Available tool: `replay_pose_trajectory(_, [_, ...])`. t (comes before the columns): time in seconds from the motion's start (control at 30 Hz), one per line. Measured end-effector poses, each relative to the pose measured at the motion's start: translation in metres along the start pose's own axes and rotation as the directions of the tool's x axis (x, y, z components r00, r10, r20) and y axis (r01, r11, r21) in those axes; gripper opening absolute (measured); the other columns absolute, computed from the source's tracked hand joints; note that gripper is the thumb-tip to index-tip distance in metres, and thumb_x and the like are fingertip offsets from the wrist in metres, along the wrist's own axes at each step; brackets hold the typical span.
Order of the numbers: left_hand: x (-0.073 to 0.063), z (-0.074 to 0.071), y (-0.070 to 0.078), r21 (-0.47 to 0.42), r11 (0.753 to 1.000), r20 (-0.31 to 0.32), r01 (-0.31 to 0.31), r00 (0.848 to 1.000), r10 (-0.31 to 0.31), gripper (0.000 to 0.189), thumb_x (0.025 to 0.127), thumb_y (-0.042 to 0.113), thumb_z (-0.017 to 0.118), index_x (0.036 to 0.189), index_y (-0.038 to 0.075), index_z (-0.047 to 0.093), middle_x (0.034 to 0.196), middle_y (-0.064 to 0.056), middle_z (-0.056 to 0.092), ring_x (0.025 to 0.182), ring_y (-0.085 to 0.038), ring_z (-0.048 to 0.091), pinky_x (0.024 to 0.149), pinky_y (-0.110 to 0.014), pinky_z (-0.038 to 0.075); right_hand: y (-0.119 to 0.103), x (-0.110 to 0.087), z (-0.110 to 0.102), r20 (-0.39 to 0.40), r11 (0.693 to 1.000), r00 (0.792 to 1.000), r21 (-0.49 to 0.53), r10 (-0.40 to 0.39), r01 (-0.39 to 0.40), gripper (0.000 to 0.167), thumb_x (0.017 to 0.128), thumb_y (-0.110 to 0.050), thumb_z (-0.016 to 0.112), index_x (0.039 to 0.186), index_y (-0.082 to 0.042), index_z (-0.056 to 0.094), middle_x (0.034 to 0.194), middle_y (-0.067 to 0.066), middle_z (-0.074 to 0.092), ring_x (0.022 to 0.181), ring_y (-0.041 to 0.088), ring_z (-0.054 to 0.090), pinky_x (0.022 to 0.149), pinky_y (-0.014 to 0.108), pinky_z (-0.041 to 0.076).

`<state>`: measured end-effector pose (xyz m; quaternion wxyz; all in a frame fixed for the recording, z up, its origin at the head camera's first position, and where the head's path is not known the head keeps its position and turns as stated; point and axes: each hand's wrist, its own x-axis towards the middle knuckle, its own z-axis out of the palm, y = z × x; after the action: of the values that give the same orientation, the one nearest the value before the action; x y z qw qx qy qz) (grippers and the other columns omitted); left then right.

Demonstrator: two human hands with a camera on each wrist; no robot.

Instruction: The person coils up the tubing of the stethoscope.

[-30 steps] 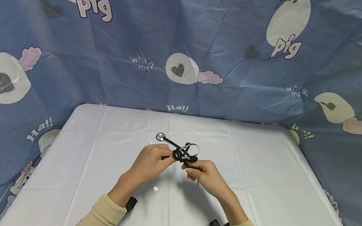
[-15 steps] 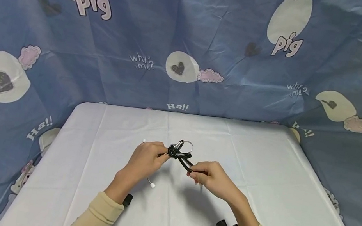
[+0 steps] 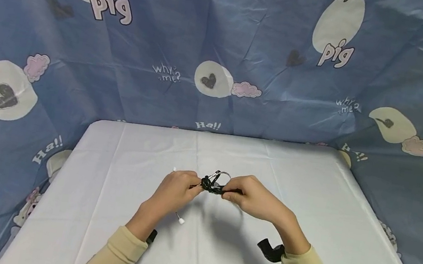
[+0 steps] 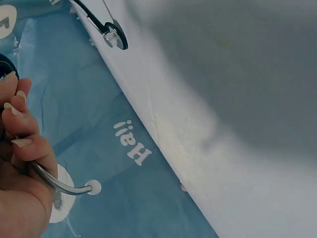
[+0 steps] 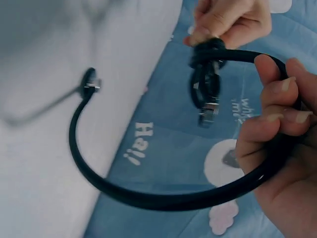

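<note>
A stethoscope is held above the table, its black tubing (image 3: pixel 212 185) bunched in a knot between my hands. My left hand (image 3: pixel 175 188) grips it at the left of the knot, beside the metal ear tubes. One bent ear tube (image 4: pixel 59 184) ends in a white eartip (image 4: pixel 93 187); another eartip (image 3: pixel 181 220) hangs below that hand. My right hand (image 3: pixel 252 197) curls its fingers round the tubing right of the knot. From there a long loop of tubing (image 5: pixel 163 201) hangs to the metal chestpiece (image 5: pixel 90 83). A thin silvery curve shows above the knot; its kind is unclear.
A white cloth covers the table (image 3: pixel 143 144). Behind and at the sides hangs a blue printed curtain (image 3: pixel 133 46). A black wrist camera (image 3: pixel 271 251) juts from the right sleeve, and another from the left.
The chestpiece end no longer sticks out at the upper left of the knot. My right hand drew tubing to the lower right, then rose and moved beside the knot. My left hand barely shifted.
</note>
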<state>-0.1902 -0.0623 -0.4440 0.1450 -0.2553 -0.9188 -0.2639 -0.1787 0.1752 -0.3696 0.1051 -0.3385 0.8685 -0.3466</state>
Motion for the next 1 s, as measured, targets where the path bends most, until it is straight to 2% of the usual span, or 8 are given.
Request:
replay_pose_trajectory(0.13, [0.001,-0.001,0.005,-0.019,0.999,0.046,-0.031,0.998,0.032,0.028,0.09,0.021,0.069,0.063,0.025,0.062,0.065,0.016,0.046,0.059,-0.001,0.041,0.056,-0.02,0.035,-0.005,0.01,-0.006,-0.012,0.999,1.0,-0.045,-0.004,0.004,0.008,0.092,-0.009,0.068,0.087,-0.012,0.074,0.081,-0.003,0.067,0.071,0.005,0.054,0.068,0.023,0.048])
replay_pose_trajectory(0.37, [0.002,-0.004,0.008,-0.055,0.995,0.09,-0.086,0.992,0.09,0.034,0.092,0.018,0.067,0.061,0.026,0.054,0.065,0.015,0.044,0.057,0.0,0.039,0.054,-0.018,0.034,-0.002,0.031,-0.012,-0.011,0.997,0.999,-0.067,-0.037,0.036,0.011,0.091,-0.01,0.069,0.08,-0.012,0.071,0.075,0.001,0.064,0.067,0.006,0.05,0.064,0.023,0.044])
replay_pose_trajectory(0.47, [0.001,-0.005,0.009,-0.064,0.992,0.097,-0.108,0.989,0.114,0.03,0.092,0.018,0.067,0.064,0.026,0.057,0.064,0.015,0.044,0.056,0.001,0.038,0.054,-0.018,0.033,0.002,0.039,-0.013,-0.002,0.998,0.999,-0.055,-0.033,0.033,0.012,0.092,-0.011,0.068,0.08,-0.011,0.07,0.076,0.002,0.065,0.068,0.007,0.051,0.066,0.024,0.046])
replay_pose_trajectory(0.57, [0.0,-0.006,0.01,-0.084,0.987,0.089,-0.139,0.985,0.146,0.028,0.092,0.016,0.066,0.066,0.025,0.059,0.064,0.015,0.044,0.056,0.001,0.038,0.054,-0.017,0.033,0.006,0.045,-0.014,0.01,0.999,1.0,-0.035,-0.019,0.02,0.012,0.092,-0.011,0.068,0.08,-0.011,0.07,0.076,0.004,0.065,0.068,0.008,0.052,0.067,0.024,0.047])
replay_pose_trajectory(0.73, [-0.001,-0.007,0.012,-0.134,0.972,0.053,-0.192,0.978,0.201,0.034,0.089,0.011,0.063,0.061,0.024,0.05,0.063,0.014,0.041,0.056,0.001,0.036,0.053,-0.017,0.031,0.014,0.055,-0.017,0.033,1.0,0.999,0.006,-0.008,0.008,0.013,0.091,-0.011,0.069,0.079,-0.012,0.071,0.075,-0.001,0.066,0.067,0.009,0.05,0.067,0.025,0.045])
replay_pose_trajectory(0.87, [0.0,-0.007,0.013,-0.212,0.959,0.041,-0.186,0.979,0.199,0.038,0.089,0.01,0.063,0.059,0.024,0.044,0.063,0.013,0.04,0.056,0.001,0.034,0.053,-0.016,0.031,0.023,0.06,-0.017,0.052,0.998,0.999,0.056,0.003,-0.005,0.014,0.093,-0.014,0.068,0.08,-0.012,0.072,0.076,-0.003,0.066,0.069,0.01,0.051,0.069,0.027,0.046])
replay_pose_trajectory(1.0, [-0.001,-0.008,0.014,-0.304,0.939,0.047,-0.163,0.981,0.186,0.037,0.09,0.009,0.064,0.059,0.023,0.048,0.063,0.013,0.041,0.056,0.001,0.036,0.053,-0.016,0.032,0.033,0.062,-0.015,0.073,0.992,0.997,0.125,0.019,-0.028,0.014,0.094,-0.016,0.067,0.081,-0.013,0.072,0.076,-0.004,0.064,0.071,0.011,0.05,0.071,0.029,0.046])
